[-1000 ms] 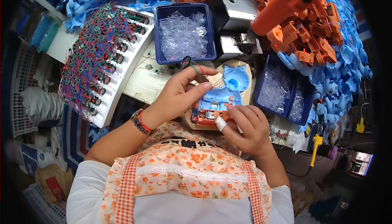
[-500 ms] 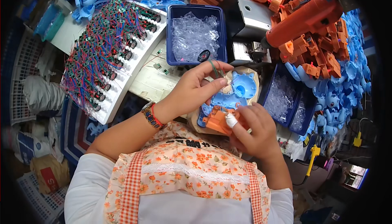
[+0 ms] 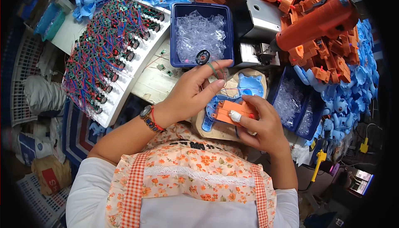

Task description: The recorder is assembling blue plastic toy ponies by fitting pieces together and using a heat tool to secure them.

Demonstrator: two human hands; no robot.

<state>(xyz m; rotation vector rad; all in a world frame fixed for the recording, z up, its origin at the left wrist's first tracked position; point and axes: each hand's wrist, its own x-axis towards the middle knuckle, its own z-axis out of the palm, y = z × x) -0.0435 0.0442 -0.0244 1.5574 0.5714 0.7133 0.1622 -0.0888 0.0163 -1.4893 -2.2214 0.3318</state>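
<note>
My left hand (image 3: 193, 91) has thin green and red wires between its thumb and fingers. A round black speaker (image 3: 203, 57) hangs on those wires above my knuckles, over the edge of a blue bin. In my right hand (image 3: 266, 124), with white tape on one finger, is an orange plastic housing (image 3: 227, 111), held about level. Beneath it lies a light blue animal-shaped shell half (image 3: 252, 84), hollow side up, in a tan fixture (image 3: 222, 134). The housing covers the shell's middle. Where the wires' other ends go is hard to make out.
A white foam tray (image 3: 124, 93) of wired circuit boards stands at left. Clear plastic parts fill a blue bin (image 3: 171, 37) and a divided bin (image 3: 297, 128). An orange electric screwdriver (image 3: 314, 24) hangs by a metal box (image 3: 262, 18). Orange housings (image 3: 322, 47) and blue shells (image 3: 359, 74) lie piled.
My right hand has raised the orange housing slightly and turned it level over the blue shell. My left hand has shifted a little left, and the speaker with it.
</note>
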